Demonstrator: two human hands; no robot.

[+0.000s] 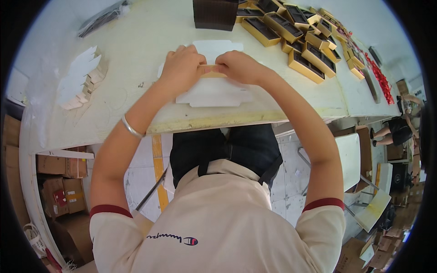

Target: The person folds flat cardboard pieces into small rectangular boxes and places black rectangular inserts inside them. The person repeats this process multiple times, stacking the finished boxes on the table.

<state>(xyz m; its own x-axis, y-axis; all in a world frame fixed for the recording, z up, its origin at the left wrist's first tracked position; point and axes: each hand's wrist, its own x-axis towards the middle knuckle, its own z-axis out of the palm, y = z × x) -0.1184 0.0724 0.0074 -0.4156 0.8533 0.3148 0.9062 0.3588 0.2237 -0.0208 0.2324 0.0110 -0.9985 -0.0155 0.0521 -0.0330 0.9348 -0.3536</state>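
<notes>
A white cut cardboard blank [214,94] lies flat on the table in front of me, its tabs showing beyond and nearer than my hands. Across its middle runs a narrow gold cardboard strip [213,74], perhaps a fold or wall of a small box. My left hand [181,68] pinches the strip's left part, thumb toward the centre. From the other side my right hand [241,66] grips its right part, and the two thumbs almost meet. Fingers cover both ends of the strip, so I cannot tell how it joins the white blank.
Beyond my hands stands a dark brown stack [215,14]. Gold boxes with dark inserts [284,27] are heaped at the far right, near red ribbon pieces [380,77]. White folded cartons [82,79] sit at the left. Another person [398,129] is at the right, past a white chair [348,161].
</notes>
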